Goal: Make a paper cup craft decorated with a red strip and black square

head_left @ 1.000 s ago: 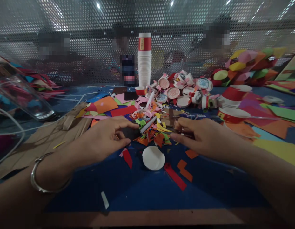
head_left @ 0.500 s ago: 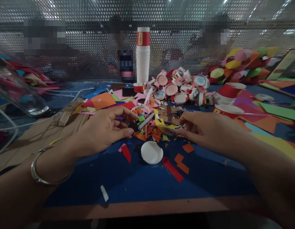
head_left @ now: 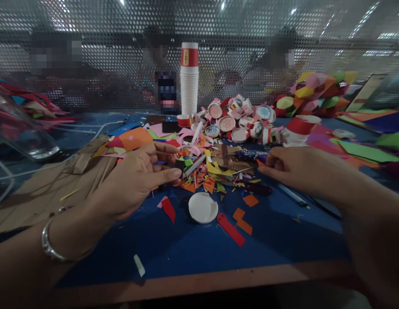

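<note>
My left hand [head_left: 150, 169] is over the left side of a scrap pile, with its fingers curved and apart. Its thumb tip overlaps a small black piece [head_left: 179, 165] beside a grey stick [head_left: 196, 164]; a firm grip cannot be seen. At the pile's right edge, my right hand [head_left: 291, 165] has loosely bent fingers, with nothing visible between them. Near its thumb lies a dark-red-handled tool [head_left: 259, 188], its kind unclear. A white paper cup bottom [head_left: 203, 208] sits in front of the pile. A red paper strip [head_left: 230, 229] lies beside it.
Stacked paper cups [head_left: 189, 86] stand at the back. Cut cup bottoms [head_left: 226, 123] are heaped beside them. Flattened cardboard [head_left: 51, 193] and a clear glass [head_left: 41, 143] are at left. A red cup [head_left: 300, 128] and coloured paper [head_left: 360, 151] are at right. A perforated screen [head_left: 122, 64] stands behind.
My right hand has moved right, away from the dark-red-handled tool, which now shows on the table. My left hand has shifted slightly right toward the black piece. The view has drifted.
</note>
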Demonstrator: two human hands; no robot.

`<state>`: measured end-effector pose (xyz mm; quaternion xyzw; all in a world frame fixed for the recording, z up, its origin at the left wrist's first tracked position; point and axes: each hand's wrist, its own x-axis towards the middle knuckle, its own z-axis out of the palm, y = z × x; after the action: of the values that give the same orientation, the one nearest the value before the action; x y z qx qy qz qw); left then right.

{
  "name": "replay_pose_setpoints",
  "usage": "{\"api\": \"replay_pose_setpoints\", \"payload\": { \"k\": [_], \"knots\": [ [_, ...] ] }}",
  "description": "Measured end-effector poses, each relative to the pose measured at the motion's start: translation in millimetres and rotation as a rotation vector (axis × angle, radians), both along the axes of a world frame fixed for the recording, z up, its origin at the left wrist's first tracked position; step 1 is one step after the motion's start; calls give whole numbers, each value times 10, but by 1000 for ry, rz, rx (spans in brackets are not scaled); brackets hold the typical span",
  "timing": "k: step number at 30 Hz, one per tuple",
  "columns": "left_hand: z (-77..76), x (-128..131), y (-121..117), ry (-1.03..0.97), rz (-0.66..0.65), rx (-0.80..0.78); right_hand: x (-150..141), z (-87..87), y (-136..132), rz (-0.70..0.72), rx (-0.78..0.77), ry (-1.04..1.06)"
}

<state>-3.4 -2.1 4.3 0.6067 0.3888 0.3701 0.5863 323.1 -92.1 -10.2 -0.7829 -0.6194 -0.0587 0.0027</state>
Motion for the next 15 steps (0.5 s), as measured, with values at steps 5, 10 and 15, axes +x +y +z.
{"api": "replay_pose_setpoints", "payload": {
  "k": [5, 10, 15],
  "knots": [
    [-25, -18, 19, -54, 12, 34, 78, -51, 29, -17, 31, 18],
    [-58, -41, 59, -60, -16, 29, 199, -95, 68, -47, 61, 63],
    [-53, -26, 38, -75, -36, -8, 258, -42, 75, 40, 21, 188]
  ]
}}
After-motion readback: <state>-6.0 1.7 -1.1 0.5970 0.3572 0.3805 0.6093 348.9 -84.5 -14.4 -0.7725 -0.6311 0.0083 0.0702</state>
